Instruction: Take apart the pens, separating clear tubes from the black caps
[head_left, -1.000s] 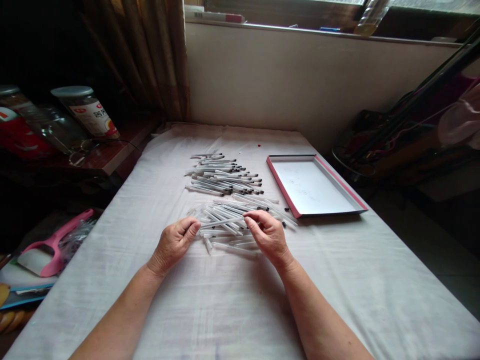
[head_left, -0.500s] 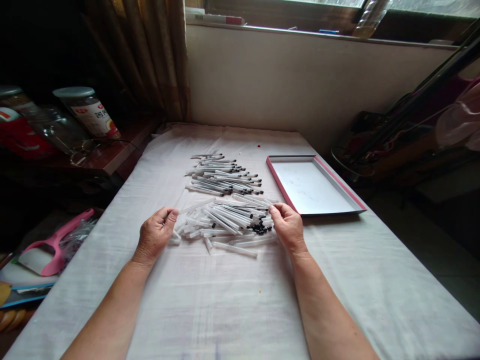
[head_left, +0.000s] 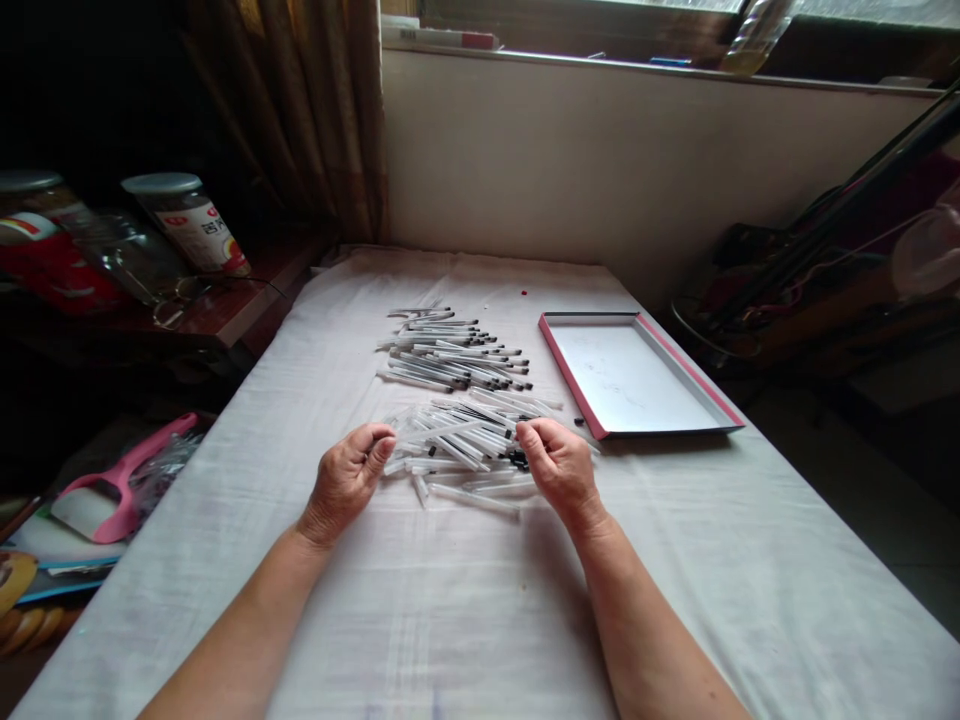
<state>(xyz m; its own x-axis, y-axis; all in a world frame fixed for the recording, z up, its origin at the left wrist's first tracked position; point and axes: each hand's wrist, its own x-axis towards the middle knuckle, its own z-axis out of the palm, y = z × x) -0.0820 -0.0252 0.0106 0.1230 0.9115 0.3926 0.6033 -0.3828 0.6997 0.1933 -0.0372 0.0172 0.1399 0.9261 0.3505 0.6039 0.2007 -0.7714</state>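
Note:
My left hand (head_left: 351, 475) is closed, thumb against forefinger, on one end of a clear pen barrel (head_left: 441, 432) that points right, over the lower pile. My right hand (head_left: 556, 465) is also closed in a pinch, at the right side of that pile; whatever its fingertips hold is too small or hidden to make out. Beneath and between both hands lies a loose pile of clear pen barrels (head_left: 480, 495), with small black plugs (head_left: 517, 459) partly hidden by my right hand. Farther back, several barrels with black ends (head_left: 457, 365) form a second pile.
A shallow pink-edged box lid (head_left: 637, 375) lies at the right on the white tablecloth (head_left: 435, 620). A small black piece (head_left: 578, 421) is beside its near corner. At the left stand a lidded jar (head_left: 191, 225) on a shelf and a pink-handled tool (head_left: 124, 485) lower down.
My left hand has moved right with the pen barrel, and my right hand has come left, so the two are closer together. The view has shifted slightly.

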